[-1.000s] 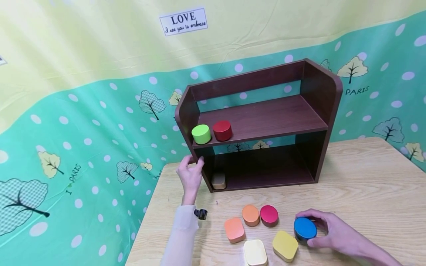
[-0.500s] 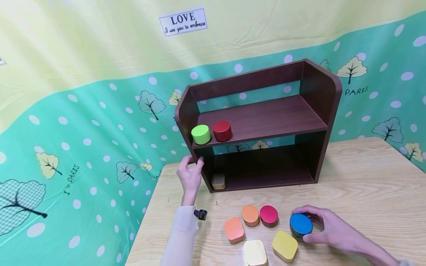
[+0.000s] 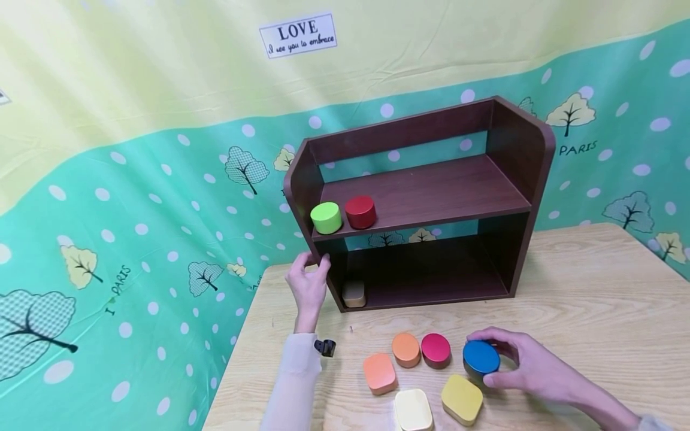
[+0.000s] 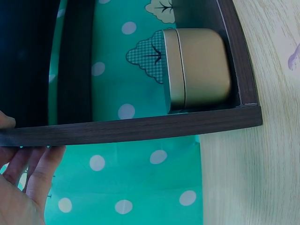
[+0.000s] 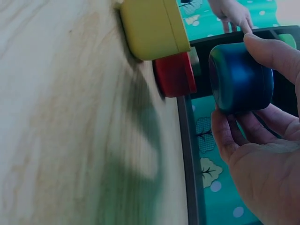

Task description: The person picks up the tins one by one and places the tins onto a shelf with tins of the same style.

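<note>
My right hand grips a round blue tin between thumb and fingers. In the right wrist view, the blue tin appears held off the tabletop. My left hand pinches the left side panel of a dark brown two-tier shelf, thumb inside and fingers outside. On the upper tier, at the left, are a light green round tin and a dark red round tin. A gold-brown rounded-square tin sits in the lower tier's left corner.
On the wooden table, before the shelf, lie an orange round tin, a crimson round tin, a salmon square tin, a cream square tin and a yellow square tin. A patterned curtain hangs behind.
My right hand has moved a little left and toward the shelf with the blue tin. My left hand stays on the shelf's side panel.
</note>
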The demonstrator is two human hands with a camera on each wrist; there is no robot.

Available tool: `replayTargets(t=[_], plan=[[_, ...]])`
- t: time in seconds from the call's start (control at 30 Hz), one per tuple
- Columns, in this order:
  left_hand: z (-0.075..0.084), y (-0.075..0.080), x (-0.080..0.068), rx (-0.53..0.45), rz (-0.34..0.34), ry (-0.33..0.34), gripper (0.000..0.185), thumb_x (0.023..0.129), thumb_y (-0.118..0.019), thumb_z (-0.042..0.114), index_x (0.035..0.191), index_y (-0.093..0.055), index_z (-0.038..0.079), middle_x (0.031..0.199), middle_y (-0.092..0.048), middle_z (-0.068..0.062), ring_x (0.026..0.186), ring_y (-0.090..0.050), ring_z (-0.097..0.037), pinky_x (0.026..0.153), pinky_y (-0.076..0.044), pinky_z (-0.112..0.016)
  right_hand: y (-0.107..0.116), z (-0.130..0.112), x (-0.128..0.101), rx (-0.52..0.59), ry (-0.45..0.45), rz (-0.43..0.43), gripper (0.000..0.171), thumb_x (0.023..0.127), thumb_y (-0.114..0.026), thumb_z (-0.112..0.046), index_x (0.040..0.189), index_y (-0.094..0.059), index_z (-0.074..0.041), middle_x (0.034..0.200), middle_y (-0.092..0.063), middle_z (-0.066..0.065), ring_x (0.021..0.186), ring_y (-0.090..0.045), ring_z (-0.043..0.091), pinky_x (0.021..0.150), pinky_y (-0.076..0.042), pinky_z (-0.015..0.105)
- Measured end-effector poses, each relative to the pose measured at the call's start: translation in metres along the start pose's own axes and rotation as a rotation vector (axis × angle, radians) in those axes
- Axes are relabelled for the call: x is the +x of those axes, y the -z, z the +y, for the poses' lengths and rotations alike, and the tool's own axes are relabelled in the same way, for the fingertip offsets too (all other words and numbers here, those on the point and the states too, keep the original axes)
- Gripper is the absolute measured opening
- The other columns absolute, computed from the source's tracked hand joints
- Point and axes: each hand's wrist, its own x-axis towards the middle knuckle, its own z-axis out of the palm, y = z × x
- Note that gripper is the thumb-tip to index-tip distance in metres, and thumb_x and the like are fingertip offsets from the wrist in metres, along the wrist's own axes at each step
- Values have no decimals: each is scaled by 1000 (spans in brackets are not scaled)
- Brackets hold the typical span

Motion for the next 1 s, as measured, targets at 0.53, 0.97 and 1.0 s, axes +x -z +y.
replayTargets(t=[0.53, 0.97, 1.0], plan=[[-1, 0, 0, -16, -7, -4, 5, 88, -83, 2, 88, -79, 0, 87, -78, -21, 85, -70, -34, 90, -54, -56, 3, -38, 12, -36, 9, 21, 64, 91, -88, -26, 147, -62, -8, 144, -67, 16, 123, -65, 11, 97, -54, 15], [1, 1, 0, -6, -10, 2, 5, 88, -82, 3, 89, -79, -1, 87, -78, -20, 85, -70, -34, 90, -54, -57, 5, -58, 24, 2, 65, 24, 61, 91, -88, -24, 145, -64, -11, 139, -70, 11, 122, -62, -2, 99, -57, 20], [1, 1, 0, -10, -10, 3, 5, 88, -82, 3, 89, -79, -1, 87, -78, -20, 85, -70, -34, 90, -54, -56, 5, -59, 25, 3, 71, 25, 60, 91, -88, -24, 145, -64, -11, 139, -70, 11, 122, -61, -4, 99, -56, 20]])
